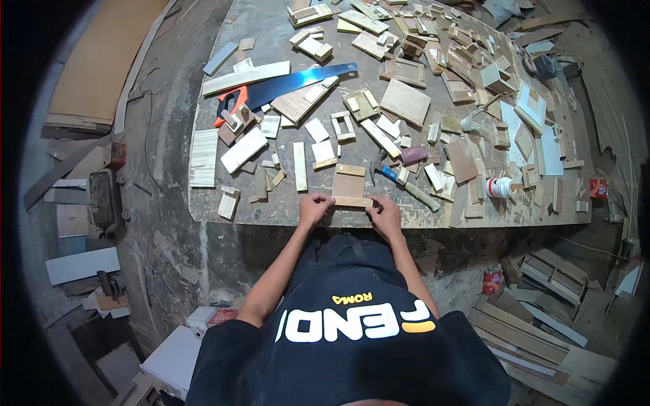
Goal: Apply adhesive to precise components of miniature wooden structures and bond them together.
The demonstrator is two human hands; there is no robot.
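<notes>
At the table's near edge, my left hand (314,209) and my right hand (384,217) pinch the two ends of a pale wooden strip (352,201). The strip lies across the near side of a small brown board (349,185). Along that board's far side runs another light wood strip (351,170). Right of the board are a hammer (409,187) with a blue part near its head and a dark reddish roll or block (414,155). A narrow pale wood piece (300,167) lies to the left.
Wood offcuts and small assembled pieces cover much of the worktable (264,211). A handsaw (291,85) with an orange and black handle lies at the far left. To the right stands a white tub (500,188). Boards and scraps (555,271) litter the floor.
</notes>
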